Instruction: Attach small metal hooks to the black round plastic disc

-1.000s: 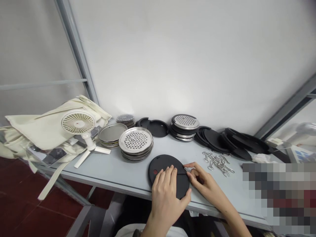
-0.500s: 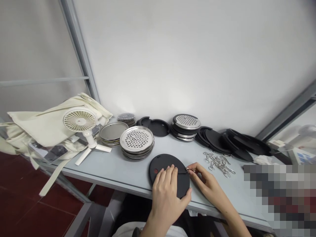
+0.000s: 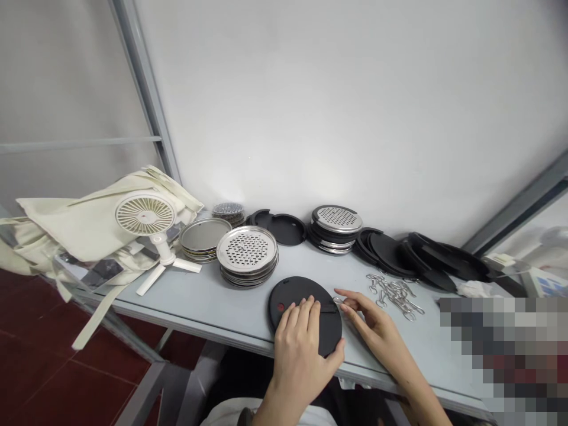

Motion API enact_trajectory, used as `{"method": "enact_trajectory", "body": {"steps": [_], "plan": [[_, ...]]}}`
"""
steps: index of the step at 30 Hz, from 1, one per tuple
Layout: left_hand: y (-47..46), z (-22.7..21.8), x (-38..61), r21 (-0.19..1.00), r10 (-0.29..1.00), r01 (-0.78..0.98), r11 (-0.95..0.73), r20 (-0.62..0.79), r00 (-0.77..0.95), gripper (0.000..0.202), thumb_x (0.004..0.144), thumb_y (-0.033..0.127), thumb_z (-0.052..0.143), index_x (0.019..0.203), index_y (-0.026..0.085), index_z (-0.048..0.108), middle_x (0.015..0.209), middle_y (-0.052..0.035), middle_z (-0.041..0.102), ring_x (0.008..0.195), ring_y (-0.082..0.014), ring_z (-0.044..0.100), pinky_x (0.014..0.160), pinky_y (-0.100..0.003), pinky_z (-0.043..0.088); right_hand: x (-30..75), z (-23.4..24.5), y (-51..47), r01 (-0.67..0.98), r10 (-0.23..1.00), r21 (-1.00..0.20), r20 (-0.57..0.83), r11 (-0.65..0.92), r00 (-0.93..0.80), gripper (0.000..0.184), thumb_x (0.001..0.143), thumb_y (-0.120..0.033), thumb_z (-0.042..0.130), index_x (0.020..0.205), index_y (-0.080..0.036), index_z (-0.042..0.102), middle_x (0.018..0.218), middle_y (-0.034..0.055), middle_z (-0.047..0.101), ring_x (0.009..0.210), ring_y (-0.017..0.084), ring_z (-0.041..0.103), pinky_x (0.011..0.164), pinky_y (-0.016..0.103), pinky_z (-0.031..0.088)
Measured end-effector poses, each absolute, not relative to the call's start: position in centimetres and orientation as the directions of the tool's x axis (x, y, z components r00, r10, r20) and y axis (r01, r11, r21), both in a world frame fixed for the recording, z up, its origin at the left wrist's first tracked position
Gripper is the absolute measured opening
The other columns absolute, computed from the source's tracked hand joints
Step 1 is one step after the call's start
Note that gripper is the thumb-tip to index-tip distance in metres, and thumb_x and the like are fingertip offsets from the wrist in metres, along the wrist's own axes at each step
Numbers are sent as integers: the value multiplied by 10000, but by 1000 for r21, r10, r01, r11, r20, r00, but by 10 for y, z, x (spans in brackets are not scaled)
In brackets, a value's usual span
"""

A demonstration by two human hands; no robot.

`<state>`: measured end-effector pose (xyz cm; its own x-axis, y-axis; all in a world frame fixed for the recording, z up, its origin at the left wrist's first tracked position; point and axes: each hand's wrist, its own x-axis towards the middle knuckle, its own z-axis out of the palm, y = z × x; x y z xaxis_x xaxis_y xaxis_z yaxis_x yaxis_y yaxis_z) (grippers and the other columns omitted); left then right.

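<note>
A round black disc (image 3: 290,290) with a small red dot (image 3: 280,307) and a dark slot (image 3: 328,307) lies flat on the grey table. My left hand (image 3: 299,355) presses on it, fingers on top and thumb at the lower edge. My right hand (image 3: 375,331) sits at the disc's right edge. Its thumb and forefinger stand slightly apart around a small metal clip (image 3: 339,300) at the end of the slot. Part of the disc is hidden under my left hand.
Stacks of perforated steel discs (image 3: 247,249) and black discs (image 3: 284,229) line the wall. Loose metal clips (image 3: 394,296) lie right of my right hand. A white fan (image 3: 145,214) stands on a cream cloth bag (image 3: 84,228) at left. The table's front edge (image 3: 213,322) runs below.
My right thumb and forefinger have spread apart around the clip, and the hand has shifted slightly to the right. My left hand and the disc stay in place.
</note>
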<state>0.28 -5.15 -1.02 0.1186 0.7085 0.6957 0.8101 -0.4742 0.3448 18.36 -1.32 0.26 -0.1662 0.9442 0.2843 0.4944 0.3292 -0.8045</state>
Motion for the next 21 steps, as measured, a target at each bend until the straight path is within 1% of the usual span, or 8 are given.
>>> {"method": "enact_trajectory", "body": {"steps": [1,3,5,7,10,16,19,21], "plan": [[-51,-10,3,346,709,809,-475,695,119,528,785,376,625,1256,148,551,1258,-78,612,1123,-268,582,1004,-429,461,183,3,-14,488,949,-813,275,316,-156,307,946,-396,505,1172,-212,599,921,50,641,868,197,604,785,301,472],[-51,-10,3,346,707,808,-477,697,119,527,786,376,623,1255,148,551,1257,-76,612,1120,-266,584,1005,-429,460,182,3,-14,485,949,-816,274,315,-155,261,948,-399,500,1079,-203,613,890,47,636,833,191,601,764,297,469],[-51,-10,3,341,701,809,-479,703,119,523,787,371,620,1253,145,552,1255,-79,613,1118,-266,584,1004,-427,460,181,5,-14,497,938,-795,305,346,-165,237,950,-396,497,962,-199,628,918,59,629,859,196,596,771,301,465],[-51,-10,3,334,697,812,-478,708,119,519,787,367,619,1250,143,554,1250,-83,616,1117,-269,586,1001,-427,462,181,6,-14,511,925,-772,336,378,-177,234,951,-387,496,934,-201,637,955,72,621,905,206,590,793,309,462],[-51,-10,3,331,699,815,-475,705,121,518,784,368,624,1247,145,556,1245,-85,619,1115,-272,587,997,-430,465,182,7,-14,520,925,-766,327,379,-194,237,954,-379,491,976,-206,651,986,81,627,946,216,589,817,318,460],[-51,-10,3,341,706,811,-475,698,120,522,785,375,624,1249,146,555,1253,-81,615,1122,-272,583,998,-435,463,182,5,-15,504,948,-803,273,318,-163,276,939,-394,512,1111,-205,617,925,57,650,857,198,603,786,298,473],[-51,-11,3,344,703,807,-480,701,119,523,788,375,621,1253,145,553,1260,-77,611,1127,-267,579,1002,-431,460,181,5,-16,489,955,-821,230,294,-188,290,939,-404,505,1118,-207,620,991,62,658,901,202,610,796,290,477],[-51,-11,3,346,703,806,-481,702,118,525,790,370,619,1258,145,550,1262,-76,610,1130,-266,577,1009,-431,454,181,6,-17,481,959,-833,203,275,-196,303,942,-412,495,1127,-204,616,1001,62,658,896,200,611,782,286,481]]}}
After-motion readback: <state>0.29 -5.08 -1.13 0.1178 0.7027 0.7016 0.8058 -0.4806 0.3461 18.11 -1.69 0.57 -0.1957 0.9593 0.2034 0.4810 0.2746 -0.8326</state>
